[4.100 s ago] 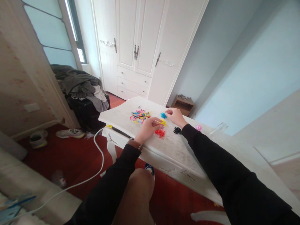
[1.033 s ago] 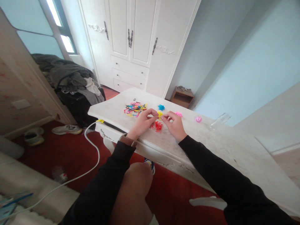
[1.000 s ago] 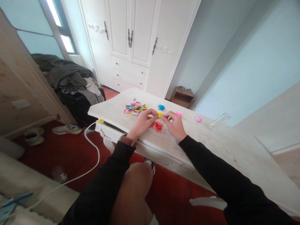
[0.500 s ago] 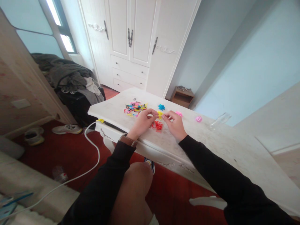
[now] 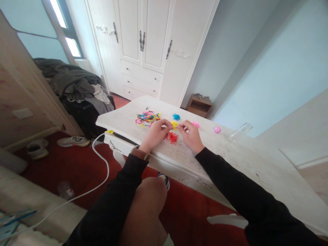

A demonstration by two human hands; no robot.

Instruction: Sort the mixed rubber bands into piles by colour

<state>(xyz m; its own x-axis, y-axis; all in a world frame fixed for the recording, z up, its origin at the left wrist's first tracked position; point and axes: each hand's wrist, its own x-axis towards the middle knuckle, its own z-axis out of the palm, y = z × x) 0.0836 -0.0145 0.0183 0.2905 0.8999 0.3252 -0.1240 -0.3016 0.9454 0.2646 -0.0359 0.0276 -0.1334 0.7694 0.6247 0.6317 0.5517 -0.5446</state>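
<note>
- A white table (image 5: 230, 160) stands before a white wardrobe (image 5: 143, 41) in a bedroom with a red floor. A seated person in black sleeves leans over the table's near edge.
- The left hand (image 5: 156, 131) and right hand (image 5: 191, 135) meet at a small yellow pile (image 5: 174, 125). It lies on the table top between their fingertips.
- Both hands are curled, thumb and forefinger pinched together at the pile. The pieces are too small to tell whether either hand holds one.
- Four seconds back the right hand reached farther out, near the blue pile (image 5: 176, 117), and a black pile lay by its wrist. That hand has since drawn in beside the left, and the black pile no longer shows.
- Over the last second the hands have barely moved, so the work looks settled on the yellow pieces.
- A red pile (image 5: 172, 137) lies just on the near side of the yellow one, between the two hands.
- A mixed heap (image 5: 147, 117) of colours sits beyond the left hand. Two pink piles (image 5: 195, 124) (image 5: 217, 130) lie to the right, with a glass (image 5: 239, 131) past them.
- Off the table, a white cable (image 5: 102, 164) trails across the floor, and clothes (image 5: 77, 85) are heaped under the window.
</note>
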